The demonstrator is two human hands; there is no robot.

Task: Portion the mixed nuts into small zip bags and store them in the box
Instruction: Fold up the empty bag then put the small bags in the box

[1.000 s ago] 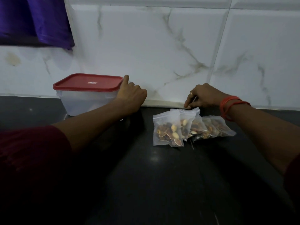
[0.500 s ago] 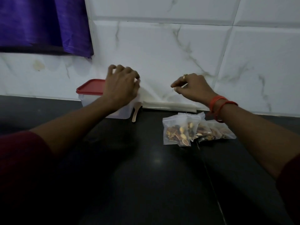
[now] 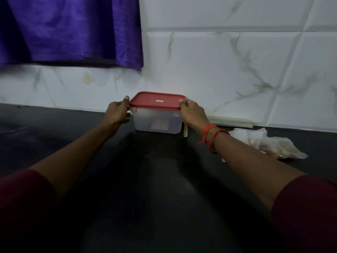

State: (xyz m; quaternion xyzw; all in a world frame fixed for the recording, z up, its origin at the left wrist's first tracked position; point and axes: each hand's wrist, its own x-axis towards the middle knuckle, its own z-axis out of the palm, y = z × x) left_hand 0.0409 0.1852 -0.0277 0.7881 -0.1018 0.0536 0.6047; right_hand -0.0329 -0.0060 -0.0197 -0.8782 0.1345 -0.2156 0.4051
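A clear plastic box [image 3: 157, 123] with a red lid [image 3: 157, 102] stands on the dark counter against the tiled wall. My left hand [image 3: 117, 112] grips the lid's left edge, thumb on top. My right hand [image 3: 191, 114] grips the right edge the same way; it wears a ring and orange wrist threads. Several small zip bags of mixed nuts [image 3: 269, 143] lie in a heap on the counter to the right, partly hidden behind my right forearm.
A small wooden spoon [image 3: 185, 132] lies just right of the box, mostly hidden by my right hand. A pale strip [image 3: 230, 121] runs along the wall base. A purple curtain [image 3: 73, 30] hangs at upper left. The black counter [image 3: 155, 179] stretches toward me.
My right hand left the bags and moved left to the box lid. My left hand shifted from the box's right side to its left edge. The view swung left.
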